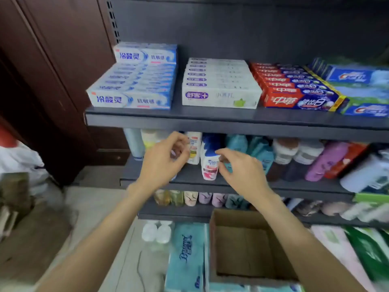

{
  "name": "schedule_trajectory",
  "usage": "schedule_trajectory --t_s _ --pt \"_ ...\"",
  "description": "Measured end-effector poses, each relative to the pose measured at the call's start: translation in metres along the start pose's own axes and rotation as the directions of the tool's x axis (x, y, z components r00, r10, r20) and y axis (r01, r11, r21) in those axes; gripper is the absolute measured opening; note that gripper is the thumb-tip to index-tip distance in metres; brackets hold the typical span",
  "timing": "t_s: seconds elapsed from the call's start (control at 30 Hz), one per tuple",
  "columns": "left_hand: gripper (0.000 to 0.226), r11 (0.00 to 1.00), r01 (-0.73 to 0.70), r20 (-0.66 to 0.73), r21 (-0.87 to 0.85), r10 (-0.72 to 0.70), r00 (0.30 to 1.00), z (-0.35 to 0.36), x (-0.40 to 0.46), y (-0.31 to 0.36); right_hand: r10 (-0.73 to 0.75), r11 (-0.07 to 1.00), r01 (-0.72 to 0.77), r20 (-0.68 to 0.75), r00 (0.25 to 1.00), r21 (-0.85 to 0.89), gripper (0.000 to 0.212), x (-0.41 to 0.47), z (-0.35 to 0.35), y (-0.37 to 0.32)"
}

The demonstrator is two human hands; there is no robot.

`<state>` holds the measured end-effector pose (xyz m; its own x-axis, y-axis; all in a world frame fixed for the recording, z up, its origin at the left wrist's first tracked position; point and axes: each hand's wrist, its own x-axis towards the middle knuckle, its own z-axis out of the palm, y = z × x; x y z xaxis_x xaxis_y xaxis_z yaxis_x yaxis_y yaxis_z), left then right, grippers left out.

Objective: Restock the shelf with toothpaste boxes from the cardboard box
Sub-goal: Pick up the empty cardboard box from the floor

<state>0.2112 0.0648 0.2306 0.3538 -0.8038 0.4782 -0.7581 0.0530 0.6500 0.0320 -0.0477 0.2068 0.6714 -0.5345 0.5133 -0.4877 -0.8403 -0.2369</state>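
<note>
Nothing is being held: both hands, left (pixel 163 160) and right (pixel 240 169), are hanging loosely curled before the bottles (pixel 208 159). The toothpaste boxes (pixel 221 85) are already stacked on the shelf (pixel 210 119); the cardboard box (pixel 248 247) looks empty, so bottles risk being toppled.

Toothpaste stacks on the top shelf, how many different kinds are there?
4, left to right: blue-white boxes, white boxes with purple logo, red-blue boxes, Crest boxes at the right edge; more may lie beyond.
</note>
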Motion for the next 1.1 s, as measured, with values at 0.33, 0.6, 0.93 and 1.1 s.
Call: schedule_trajectory --t_s 0.33,0.6,0.93,1.1 --pt "0.011 0.55 0.823 0.427 -0.143 -0.715 0.553 0.159 -0.153 -0.046 0.394 0.87 -0.492 0.614 0.684 -0.011 0.037 -0.198 0.048 0.092" --pt "0.034 0.434 0.901 0.505 0.014 -0.781 0.369 0.245 -0.198 -0.083 0.749 0.508 -0.849 0.411 0.519 0.146 0.024 -0.281 0.092 0.134" --pt "0.053 0.303 0.946 0.392 0.113 -0.889 0.238 0.315 -0.219 -0.097 0.843 0.442 -0.896 0.362 0.398 -0.044 0.051 -0.315 0.12 0.23" --pt "0.038 0.388 0.855 0.234 0.343 -0.917 0.322 0.34 -0.233 -0.094 0.791 0.377 -0.922 0.549 0.271 -0.087 0.054 -0.323 0.139 0.258"
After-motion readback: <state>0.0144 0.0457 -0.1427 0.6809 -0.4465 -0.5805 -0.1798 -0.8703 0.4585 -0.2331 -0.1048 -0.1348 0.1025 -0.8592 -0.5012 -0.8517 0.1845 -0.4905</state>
